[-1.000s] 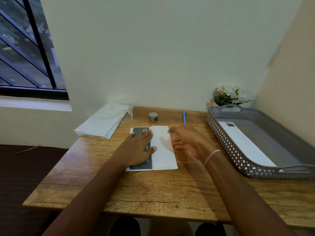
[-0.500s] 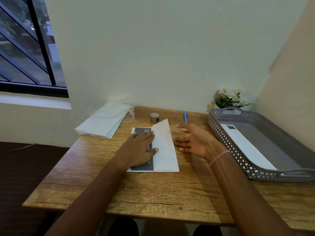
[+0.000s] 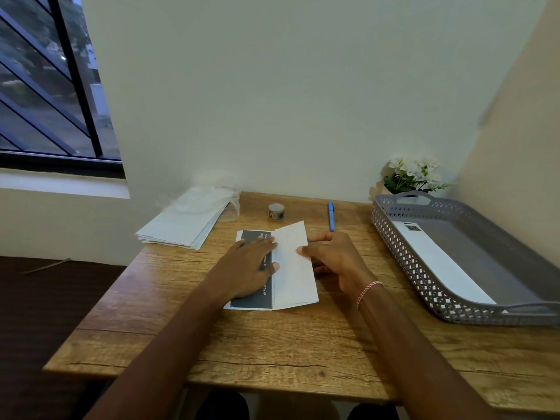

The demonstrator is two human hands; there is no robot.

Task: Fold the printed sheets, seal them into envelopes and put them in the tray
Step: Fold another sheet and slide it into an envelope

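A printed sheet [image 3: 291,274] lies mid-table, its white right flap raised off a dark printed panel. My left hand [image 3: 251,265] rests flat on the dark panel, fingers straight. My right hand [image 3: 330,259] pinches the flap's right edge, lifting it. A grey perforated tray [image 3: 400,256] stands at the right with one white envelope [image 3: 439,262] lying in it. A stack of white envelopes [image 3: 185,225] sits at the back left of the wooden table [image 3: 272,344].
A small roll of tape [image 3: 276,211] and a blue pen [image 3: 331,215] lie near the wall behind the sheet. White flowers [image 3: 412,175] stand behind the tray. A window is at the left; walls close in at back and right.
The flat white flap came up off the sheet. My right hand drew away to the right, then returned and took hold of the flap's edge. My left hand stayed put.
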